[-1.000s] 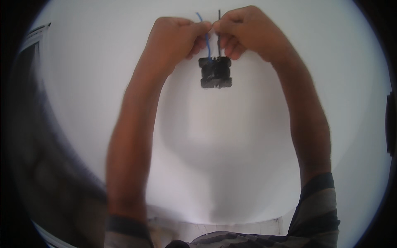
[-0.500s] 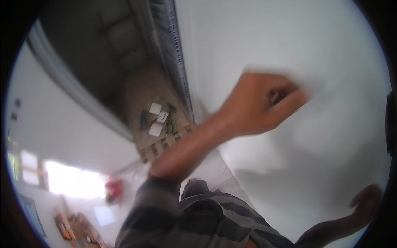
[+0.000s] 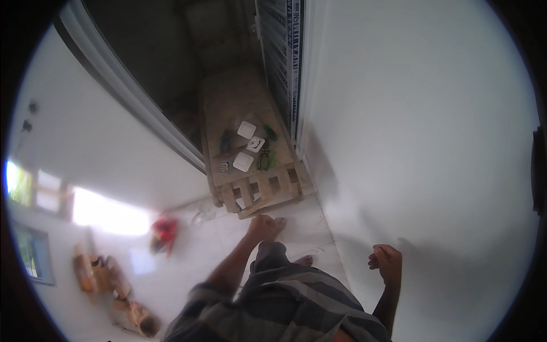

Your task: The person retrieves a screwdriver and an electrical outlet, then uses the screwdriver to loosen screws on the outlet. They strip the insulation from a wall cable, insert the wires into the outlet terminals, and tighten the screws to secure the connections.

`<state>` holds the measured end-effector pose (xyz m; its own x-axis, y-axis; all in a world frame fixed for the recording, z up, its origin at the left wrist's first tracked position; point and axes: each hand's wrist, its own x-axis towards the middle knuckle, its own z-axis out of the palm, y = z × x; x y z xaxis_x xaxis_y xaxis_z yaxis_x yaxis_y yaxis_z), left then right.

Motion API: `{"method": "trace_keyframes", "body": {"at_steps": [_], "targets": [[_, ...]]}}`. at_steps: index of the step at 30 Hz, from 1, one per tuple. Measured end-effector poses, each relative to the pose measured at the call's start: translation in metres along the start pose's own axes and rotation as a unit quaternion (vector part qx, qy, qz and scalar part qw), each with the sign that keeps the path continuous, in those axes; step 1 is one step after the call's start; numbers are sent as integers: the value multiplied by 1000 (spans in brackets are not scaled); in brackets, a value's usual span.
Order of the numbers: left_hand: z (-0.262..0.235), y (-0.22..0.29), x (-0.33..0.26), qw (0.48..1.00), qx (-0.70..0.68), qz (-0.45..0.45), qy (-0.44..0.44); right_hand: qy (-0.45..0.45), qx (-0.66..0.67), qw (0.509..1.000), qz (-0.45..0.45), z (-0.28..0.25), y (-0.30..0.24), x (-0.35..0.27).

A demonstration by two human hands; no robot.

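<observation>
My left hand [image 3: 263,228] is closed in a loose fist low in front of me, above the floor between my foot and the wooden bench. What it holds, if anything, is hidden. My right hand [image 3: 388,263] hangs beside the white wall with its fingers curled in. I cannot make out anything inside it. Nearest ahead is the wooden bench [image 3: 228,105], with white square plates [image 3: 243,162] on its top. Between them lies a white square fitting [image 3: 256,143] with a dark mark. Dark pliers [image 3: 263,160] and a green-handled tool [image 3: 270,133] are beside these.
A white wall [image 3: 421,142] runs along my right. The bench stands in a doorway with a wrapped frame [image 3: 294,68]. At the left, a blurred red object [image 3: 164,231] and cardboard boxes [image 3: 102,271] sit on the pale floor.
My left hand has dropped from in front of the right wall to low by my body. My right hand has come in from the right edge. The bench now shows more fully.
</observation>
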<state>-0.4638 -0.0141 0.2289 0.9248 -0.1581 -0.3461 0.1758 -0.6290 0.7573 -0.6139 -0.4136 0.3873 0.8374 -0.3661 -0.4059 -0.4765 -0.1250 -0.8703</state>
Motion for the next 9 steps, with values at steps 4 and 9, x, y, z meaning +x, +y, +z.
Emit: {"method": "trace_keyframes", "body": {"at_steps": [4,9], "targets": [[-35,-38,70,997,12,-44,55,1,-50,997,57,33,7,20],[-93,-47,134,986,-20,-107,126,-25,-72,991,112,61,30,44]]}}
